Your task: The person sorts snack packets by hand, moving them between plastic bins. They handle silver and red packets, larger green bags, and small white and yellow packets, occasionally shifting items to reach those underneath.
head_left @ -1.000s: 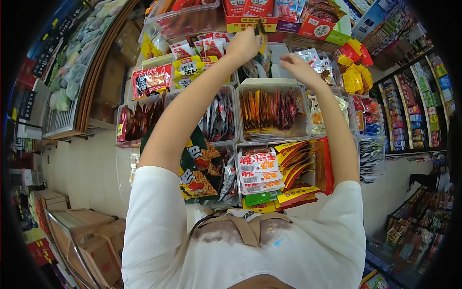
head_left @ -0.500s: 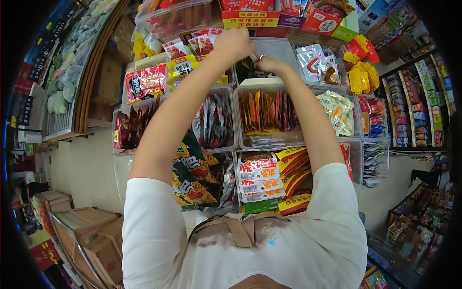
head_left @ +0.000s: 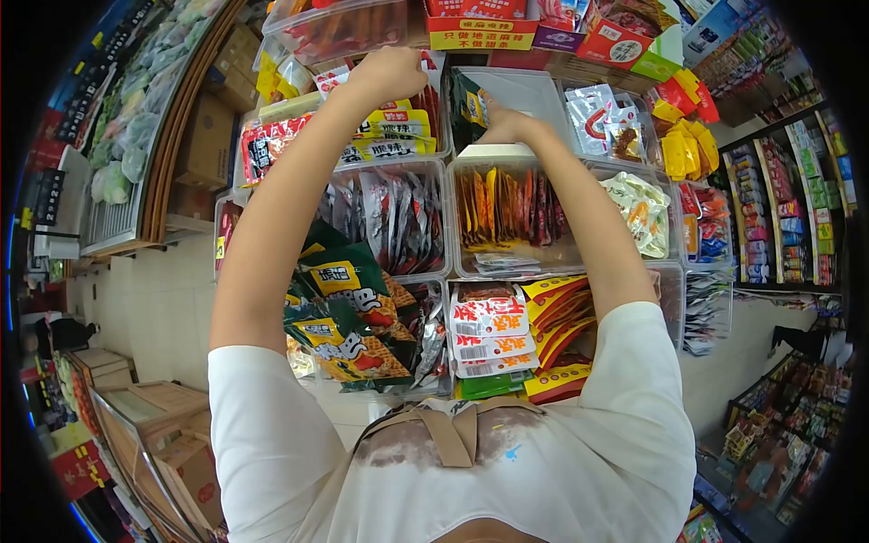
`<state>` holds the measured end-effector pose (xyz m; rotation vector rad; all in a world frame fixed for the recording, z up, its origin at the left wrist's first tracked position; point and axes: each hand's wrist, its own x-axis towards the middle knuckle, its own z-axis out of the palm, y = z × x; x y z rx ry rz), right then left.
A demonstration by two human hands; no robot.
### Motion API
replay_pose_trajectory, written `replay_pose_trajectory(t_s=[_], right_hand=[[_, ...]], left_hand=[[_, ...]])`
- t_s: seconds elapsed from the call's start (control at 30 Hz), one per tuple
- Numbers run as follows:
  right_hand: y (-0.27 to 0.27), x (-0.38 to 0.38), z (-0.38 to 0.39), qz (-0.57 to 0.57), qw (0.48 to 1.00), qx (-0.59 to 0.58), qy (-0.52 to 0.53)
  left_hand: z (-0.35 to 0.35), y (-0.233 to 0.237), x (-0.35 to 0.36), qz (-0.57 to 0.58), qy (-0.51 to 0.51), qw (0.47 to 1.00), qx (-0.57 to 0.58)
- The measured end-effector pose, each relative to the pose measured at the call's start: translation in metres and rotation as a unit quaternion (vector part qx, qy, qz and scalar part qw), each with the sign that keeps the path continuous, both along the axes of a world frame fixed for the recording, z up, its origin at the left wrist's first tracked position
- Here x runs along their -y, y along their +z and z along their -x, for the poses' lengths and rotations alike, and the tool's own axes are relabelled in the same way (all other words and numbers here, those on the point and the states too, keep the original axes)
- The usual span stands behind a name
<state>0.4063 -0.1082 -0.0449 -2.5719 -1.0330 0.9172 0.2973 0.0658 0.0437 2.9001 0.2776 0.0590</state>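
Note:
My left hand (head_left: 395, 74) is over the back-left bin with its fingers curled. Whatever is in them, if anything, is hidden. Just below it lie yellow snack packets (head_left: 389, 134), with red-and-white packets (head_left: 276, 143) farther left. My right hand (head_left: 505, 125) reaches into the back-middle bin (head_left: 534, 86). Its fingers are closed at the side of a dark green snack packet (head_left: 471, 107), which stands upright against the bin's left wall. Part of that packet and some fingertips are hidden.
Nearer bins hold silver packets (head_left: 398, 217), orange and red packets (head_left: 511, 204), and green snack bags (head_left: 348, 312). A red-and-yellow carton (head_left: 482, 38) stands behind the bins. Vegetable shelves (head_left: 149, 136) are on the left, snack shelves (head_left: 787, 199) on the right.
My left hand has moved left, away from my right hand. The dark green packet now shows in the back-middle bin beside my right hand. My left forearm has swung left, uncovering more green bags.

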Motion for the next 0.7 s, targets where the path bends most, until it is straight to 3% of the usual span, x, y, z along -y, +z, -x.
replay_pose_trajectory(t_s=[0.2, 0.3, 0.37, 0.47, 0.57, 0.7], right_hand=[[-0.016, 0.012, -0.019, -0.136, 0.987, -0.088, 0.021], [-0.012, 0.014, -0.025, -0.101, 0.978, -0.168, -0.067], [-0.006, 0.012, -0.029, -0.104, 0.913, -0.337, -0.204], [-0.004, 0.004, -0.021, -0.109, 0.919, -0.268, -0.268], [-0.031, -0.005, -0.036, -0.070, 0.943, -0.230, -0.228], [-0.022, 0.002, -0.036, -0.058, 0.935, -0.235, -0.258]], left_hand=[[0.001, -0.007, 0.008, 0.016, -0.027, 0.999, 0.028], [-0.002, -0.012, 0.023, 0.005, -0.057, 0.997, 0.054], [-0.004, -0.016, 0.033, -0.012, -0.075, 0.993, 0.095], [-0.006, -0.020, 0.046, -0.093, -0.068, 0.989, 0.092], [-0.006, -0.018, 0.046, -0.048, -0.045, 0.998, 0.011], [-0.007, -0.023, 0.039, -0.045, -0.060, 0.997, 0.024]])
